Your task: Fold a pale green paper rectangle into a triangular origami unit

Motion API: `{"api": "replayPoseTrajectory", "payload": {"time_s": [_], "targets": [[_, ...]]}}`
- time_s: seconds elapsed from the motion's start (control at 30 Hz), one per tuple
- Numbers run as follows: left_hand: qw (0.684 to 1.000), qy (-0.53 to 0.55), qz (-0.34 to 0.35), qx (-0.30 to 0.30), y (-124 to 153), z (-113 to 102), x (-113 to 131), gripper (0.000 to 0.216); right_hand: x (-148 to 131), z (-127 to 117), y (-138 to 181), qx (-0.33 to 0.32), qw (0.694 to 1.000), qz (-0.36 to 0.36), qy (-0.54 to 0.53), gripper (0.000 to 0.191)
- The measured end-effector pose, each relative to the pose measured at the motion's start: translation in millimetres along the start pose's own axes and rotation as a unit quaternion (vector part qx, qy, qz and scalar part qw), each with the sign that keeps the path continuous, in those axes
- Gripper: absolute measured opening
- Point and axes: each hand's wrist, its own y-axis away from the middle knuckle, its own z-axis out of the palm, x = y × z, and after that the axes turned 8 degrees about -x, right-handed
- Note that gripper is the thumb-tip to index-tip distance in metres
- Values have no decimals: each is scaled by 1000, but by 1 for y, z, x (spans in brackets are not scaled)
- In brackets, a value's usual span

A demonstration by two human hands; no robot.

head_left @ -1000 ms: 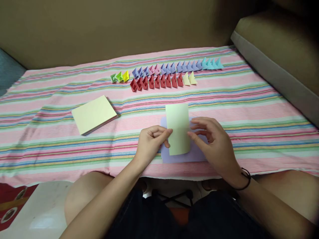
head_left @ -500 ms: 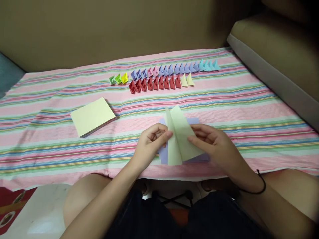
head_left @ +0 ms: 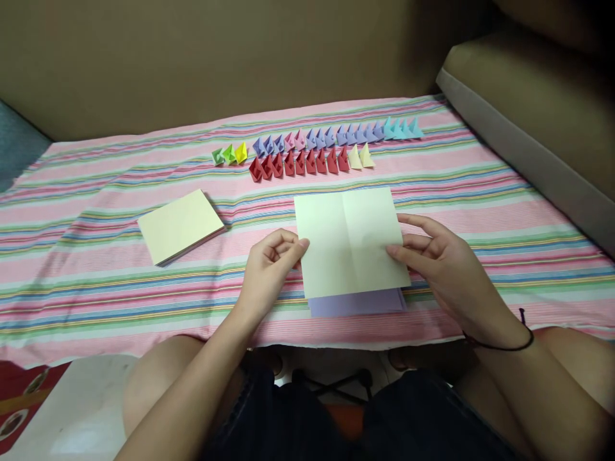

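Note:
A pale yellow sheet of paper (head_left: 350, 242) lies spread open with a crease down its middle, over a lilac sheet (head_left: 355, 303) whose lower strip shows. My left hand (head_left: 269, 266) pinches the yellow sheet's left edge with curled fingers. At the right edge my right hand (head_left: 444, 266) holds the same sheet between thumb and fingers. Both hands rest on the striped cloth (head_left: 96, 288) near its front edge.
A stack of pale yellow paper (head_left: 180, 225) lies to the left. Two rows of small folded paper pieces (head_left: 312, 148) in green, lilac, pink, blue, red and yellow stand further back. A cushion (head_left: 538, 109) borders the right side. My knees sit below the cloth's front edge.
The yellow sheet was folded in half lengthwise; my hands have pulled its halves apart and it now lies unfolded and flat. My right hand moved right, my left hand slightly left.

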Motion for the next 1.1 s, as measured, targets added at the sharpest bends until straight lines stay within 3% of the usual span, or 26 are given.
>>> {"api": "replayPoseTrajectory", "payload": {"time_s": [0.3, 0.47, 0.57, 0.63, 0.87, 1.0, 1.1], "targets": [[999, -15, -17, -23, -2, 0, 1, 23, 6, -3, -3, -2, 1000, 11, 3, 45], [999, -11, 8, -30, 0, 2, 1, 19, 5, -2, -1, 24, 991, -86, 98, 19], [995, -54, 78, -32, 2, -2, 3, 11, -4, -2, 5, 54, 959, -165, 224, 3], [984, -103, 137, -54, 2, -8, 6, 4, -10, -5, 8, 55, 937, -206, 277, 10], [904, -316, 160, -237, -2, -28, 5, 16, 0, -23, 5, -87, 899, -225, 366, 11], [882, -361, 132, -271, -2, -29, 0, 17, 12, -30, 2, -163, 877, -227, 391, 16], [889, -350, 105, -276, -1, -28, 0, 13, 15, -34, 0, -205, 860, -238, 401, 17]]}}
